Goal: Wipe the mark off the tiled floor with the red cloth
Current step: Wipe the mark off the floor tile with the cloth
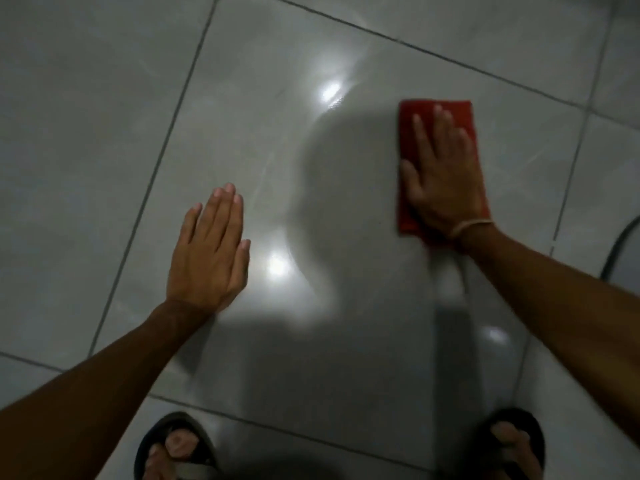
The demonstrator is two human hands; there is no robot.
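red cloth [437,112] under flat right hand [445,181] | left hand [207,258] flat, empty

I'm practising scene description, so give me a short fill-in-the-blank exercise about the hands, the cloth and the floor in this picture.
1. The right hand lies flat on the ____ cloth.
2. The left hand holds ____ and has its fingers together over the tiled floor.
3. A thin band sits on the ____ wrist.
4. At the bottom edge, both feet wear dark ____.

Missing words: red; nothing; right; sandals
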